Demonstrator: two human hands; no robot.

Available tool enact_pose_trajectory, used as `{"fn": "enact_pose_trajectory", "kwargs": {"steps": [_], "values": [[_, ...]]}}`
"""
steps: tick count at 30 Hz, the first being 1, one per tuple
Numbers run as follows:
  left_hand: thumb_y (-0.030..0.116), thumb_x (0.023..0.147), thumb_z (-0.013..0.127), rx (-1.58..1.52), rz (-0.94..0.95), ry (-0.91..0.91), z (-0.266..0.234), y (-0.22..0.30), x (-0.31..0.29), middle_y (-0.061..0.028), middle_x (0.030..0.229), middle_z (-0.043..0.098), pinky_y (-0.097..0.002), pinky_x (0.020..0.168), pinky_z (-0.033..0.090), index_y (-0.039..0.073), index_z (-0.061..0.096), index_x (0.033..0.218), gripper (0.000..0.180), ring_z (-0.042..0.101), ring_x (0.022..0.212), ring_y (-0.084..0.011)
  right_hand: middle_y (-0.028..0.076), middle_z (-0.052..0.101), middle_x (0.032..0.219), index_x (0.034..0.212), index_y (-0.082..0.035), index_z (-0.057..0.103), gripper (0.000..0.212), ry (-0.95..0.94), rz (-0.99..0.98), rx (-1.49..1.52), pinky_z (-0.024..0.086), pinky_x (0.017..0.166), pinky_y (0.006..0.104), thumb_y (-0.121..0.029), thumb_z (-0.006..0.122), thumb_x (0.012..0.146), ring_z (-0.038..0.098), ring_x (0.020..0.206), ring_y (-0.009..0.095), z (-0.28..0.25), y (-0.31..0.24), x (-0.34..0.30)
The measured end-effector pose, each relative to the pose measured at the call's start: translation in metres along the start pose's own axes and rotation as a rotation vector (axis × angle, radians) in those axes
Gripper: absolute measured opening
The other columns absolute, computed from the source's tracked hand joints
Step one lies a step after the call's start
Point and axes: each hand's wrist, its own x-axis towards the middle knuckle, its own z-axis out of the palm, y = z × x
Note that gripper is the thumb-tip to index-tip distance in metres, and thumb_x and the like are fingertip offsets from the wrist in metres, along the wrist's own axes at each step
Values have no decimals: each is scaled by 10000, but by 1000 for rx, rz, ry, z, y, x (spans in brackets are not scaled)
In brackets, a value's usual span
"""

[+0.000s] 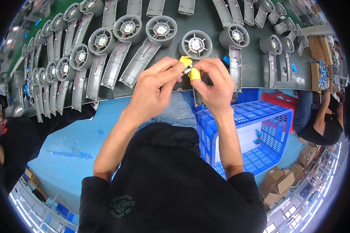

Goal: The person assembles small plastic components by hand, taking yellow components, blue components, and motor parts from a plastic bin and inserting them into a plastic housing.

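Both hands, left hand (153, 91) and right hand (214, 87), pinch a small yellow part (191, 69) together at the tabletop's (206, 23) near edge, apparently mid-assembly; seating it next needs fine alignment.

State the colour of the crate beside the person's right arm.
Blue: the crate has slotted blue walls, seen best in the head view, by the right hand's forearm.

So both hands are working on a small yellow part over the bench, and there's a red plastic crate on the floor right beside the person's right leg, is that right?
Not quite: the crate beside the right leg is blue, not red, as the head view shows. The rest holds: the left hand and right hand meet on a small yellow part over the bench.
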Motion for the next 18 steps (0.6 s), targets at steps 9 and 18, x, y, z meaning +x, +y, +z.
{"fn": "enact_pose_trajectory", "kwargs": {"steps": [9,18], "values": [[-114,877,583,-15,21,-11,-3,-3,0,-138,960,631,-306,648,521,-68,655,1105,243,651,760,-223,100,647,950,955,33,657,257,-31,-24,-41,523,647,253,92,724,713,624,740,151,-1,3,1],[-46,931,592,-93,-132,149,4,-2,-6,-112,991,646,-238,675,502,-79,659,1115,198,641,801,-133,69,648,922,1119,-19,687,330,-14,424,-249,438,539,257,4,733,793,530,574,119,-18,-43,-16]]}}
